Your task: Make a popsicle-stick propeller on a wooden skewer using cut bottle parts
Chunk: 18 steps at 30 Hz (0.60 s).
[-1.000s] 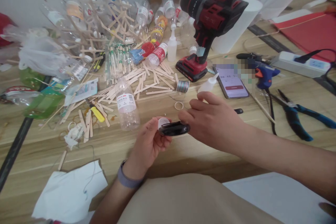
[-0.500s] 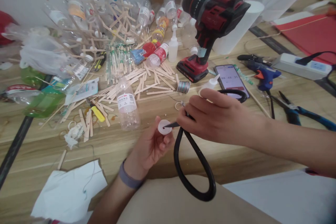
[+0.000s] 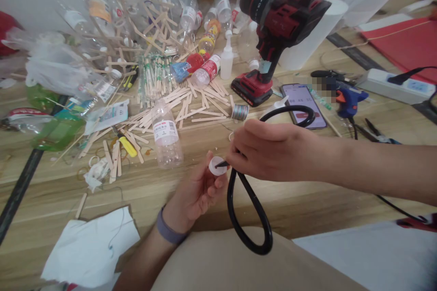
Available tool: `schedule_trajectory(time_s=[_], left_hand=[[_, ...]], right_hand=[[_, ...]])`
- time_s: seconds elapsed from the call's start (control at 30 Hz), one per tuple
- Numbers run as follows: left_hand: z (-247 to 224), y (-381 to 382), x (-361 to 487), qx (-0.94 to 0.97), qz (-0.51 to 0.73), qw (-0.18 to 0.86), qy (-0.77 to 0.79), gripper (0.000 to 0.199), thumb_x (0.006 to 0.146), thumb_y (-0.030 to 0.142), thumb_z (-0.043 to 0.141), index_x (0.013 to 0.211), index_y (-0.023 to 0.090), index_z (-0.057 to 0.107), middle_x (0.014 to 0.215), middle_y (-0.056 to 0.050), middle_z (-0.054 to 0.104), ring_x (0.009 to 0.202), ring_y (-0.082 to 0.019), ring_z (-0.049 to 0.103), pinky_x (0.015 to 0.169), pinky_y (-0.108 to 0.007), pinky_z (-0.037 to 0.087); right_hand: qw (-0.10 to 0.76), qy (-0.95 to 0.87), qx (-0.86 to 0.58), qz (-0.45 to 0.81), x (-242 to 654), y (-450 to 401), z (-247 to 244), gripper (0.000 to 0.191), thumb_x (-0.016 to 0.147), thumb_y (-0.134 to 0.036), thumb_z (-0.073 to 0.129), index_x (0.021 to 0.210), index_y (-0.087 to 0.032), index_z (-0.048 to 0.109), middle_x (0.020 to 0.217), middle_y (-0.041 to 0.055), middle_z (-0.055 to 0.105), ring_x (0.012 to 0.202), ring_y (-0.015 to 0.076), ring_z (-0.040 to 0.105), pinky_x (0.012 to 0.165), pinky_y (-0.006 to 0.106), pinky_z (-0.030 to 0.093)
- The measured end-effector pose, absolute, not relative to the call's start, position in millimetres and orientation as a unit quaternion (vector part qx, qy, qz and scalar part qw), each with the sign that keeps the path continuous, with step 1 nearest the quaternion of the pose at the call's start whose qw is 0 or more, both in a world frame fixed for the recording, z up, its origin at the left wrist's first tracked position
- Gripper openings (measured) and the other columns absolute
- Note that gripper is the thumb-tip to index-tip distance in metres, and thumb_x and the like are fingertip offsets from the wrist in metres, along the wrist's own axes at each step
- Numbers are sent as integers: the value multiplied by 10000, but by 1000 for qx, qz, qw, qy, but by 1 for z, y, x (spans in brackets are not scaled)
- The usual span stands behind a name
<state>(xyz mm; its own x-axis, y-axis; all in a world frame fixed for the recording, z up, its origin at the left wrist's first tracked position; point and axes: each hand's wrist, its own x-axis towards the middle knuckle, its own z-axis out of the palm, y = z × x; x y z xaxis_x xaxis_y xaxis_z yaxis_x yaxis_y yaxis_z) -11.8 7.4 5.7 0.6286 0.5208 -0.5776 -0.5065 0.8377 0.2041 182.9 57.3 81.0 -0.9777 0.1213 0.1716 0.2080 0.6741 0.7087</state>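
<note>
Black scissors [image 3: 253, 193] tip at white cap [image 3: 218, 172]

Phone [image 3: 295, 93] screen shows timer-like digits, "48" readable, rest blurry. Clear bottle [image 3: 165, 134] has white label, Chinese print too soft to read. Scissors point left and slightly down, tip at cap's concave inner face; depth unclear. One rounded loop handle hangs below, the other up-right toward phone. Cap is round, plastic-looking, held low in front of the torso, right of bottle. Left hand [image 3: 194, 195] pinches cap; right hand [image 3: 273, 150] clamped on scissors, fingertips just beside cap, contact unclear
</note>
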Motion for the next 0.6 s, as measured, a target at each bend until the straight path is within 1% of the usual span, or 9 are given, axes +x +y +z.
schedule_trajectory(time_s=[0.07, 0.2, 0.3, 0.4, 0.43, 0.5, 0.6], left_hand=[[6, 7, -12, 16, 292, 898, 330, 472, 967, 461, 474, 671, 111, 588, 527, 17, 526, 330, -6, 414, 276, -47, 318], [7, 8, -11, 7, 291, 894, 341, 502, 996, 436, 412, 677, 101, 606, 559, -12, 584, 329, -4, 438, 307, -59, 381], [11, 9, -11, -17, 292, 888, 355, 538, 1022, 407, 343, 672, 100, 613, 530, -13, 582, 316, -6, 454, 287, -49, 339], [16, 10, -9, -34, 292, 883, 367, 583, 1035, 400, 283, 651, 104, 606, 503, -5, 570, 298, 2, 436, 274, -44, 290], [17, 10, -8, -34, 290, 881, 371, 580, 1035, 398, 288, 646, 106, 605, 496, -1, 568, 295, 3, 428, 276, -47, 289], [16, 9, -6, -21, 304, 871, 384, 508, 1020, 372, 368, 662, 111, 617, 505, 3, 586, 313, -5, 447, 303, -61, 327], [13, 6, -4, 34, 360, 837, 410, 297, 937, 324, 567, 738, 120, 650, 570, 3, 640, 414, -49, 555, 395, -103, 435]], right_hand=[[43, -911, -76, -402, 181, 58, 83, 155, 776, -117, 499, 694, -237, 551, 603, -23, 536, 692, 175, 472, 858, 341, 307], [20, -912, -58, -405, 175, 59, 88, 180, 766, -124, 506, 630, -241, 524, 580, -31, 513, 679, 166, 477, 863, 339, 311], [-6, -913, -49, -406, 171, 60, 91, 215, 801, -139, 485, 619, -241, 537, 564, -40, 501, 647, 153, 474, 859, 338, 332], [-27, -917, -47, -395, 168, 60, 93, 204, 827, -189, 475, 653, -239, 569, 591, -38, 529, 676, 154, 507, 873, 345, 356], [-30, -919, -50, -390, 167, 59, 93, 193, 829, -208, 481, 661, -235, 572, 599, -35, 535, 698, 160, 525, 881, 350, 359], [-29, -924, -59, -378, 167, 58, 92, 172, 820, -226, 499, 660, -226, 563, 594, -28, 530, 726, 171, 551, 890, 360, 360], [-42, -935, -77, -345, 166, 54, 88, 143, 774, -197, 535, 633, -220, 532, 561, -28, 507, 673, 171, 549, 848, 372, 372]])
